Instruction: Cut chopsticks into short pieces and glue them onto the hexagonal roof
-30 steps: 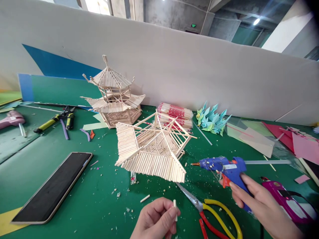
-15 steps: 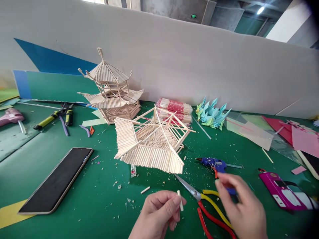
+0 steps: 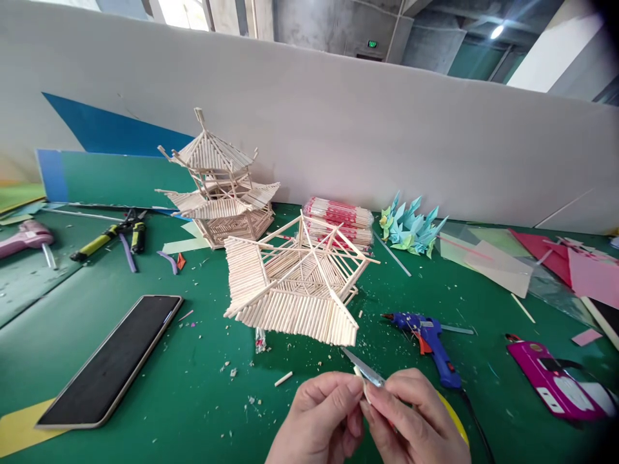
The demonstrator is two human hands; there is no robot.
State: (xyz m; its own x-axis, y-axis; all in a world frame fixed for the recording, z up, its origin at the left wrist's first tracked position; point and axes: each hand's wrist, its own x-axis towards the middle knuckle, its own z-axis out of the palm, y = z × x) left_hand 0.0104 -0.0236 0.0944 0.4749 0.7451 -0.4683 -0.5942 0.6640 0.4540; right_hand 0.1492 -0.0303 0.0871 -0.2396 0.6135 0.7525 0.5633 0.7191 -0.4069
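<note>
Short, pale wooden stick [image 3: 357, 372] is held at a tilt above the green tabletop [image 3: 193, 377], toward its near edge, where the fingertips of both hands meet. The left hand [image 3: 322, 412] has its thumb and forefinger pinched tight on the stick; the right hand [image 3: 416, 415] is likewise drawn closed, thumb and fingertips on the stick's lower end, largely covering it. Silver-bladed scissors with a yellow handle [image 3: 362, 365] lie just behind the hands, partly hidden by them. Another short pale stick [image 3: 284, 379] lies loose nearby, left of the scissors' tip. Toward the tabletop's left edge, a black-screened smartphone [image 3: 111, 361] overlaps a yellow paper sheet [image 3: 24, 422]; toward the right edge lies a magenta-and-white object with a black strap or cable [image 3: 536, 367]. Between that object and the scissors, a blue glue gun with an orange trigger [image 3: 432, 341] rests on its side. Farther off, at the middle, stands a half-covered, many-sided roof frame of pale sticks [image 3: 294, 316]. Along the far edge, from left to right, are a tiered pagoda model of pale sticks [image 3: 213, 209], red-and-white wrapped stick bundles [image 3: 338, 212] and a spiky turquoise folded-paper cluster [image 3: 411, 232], before a white partition [image 3: 362, 122].
</note>
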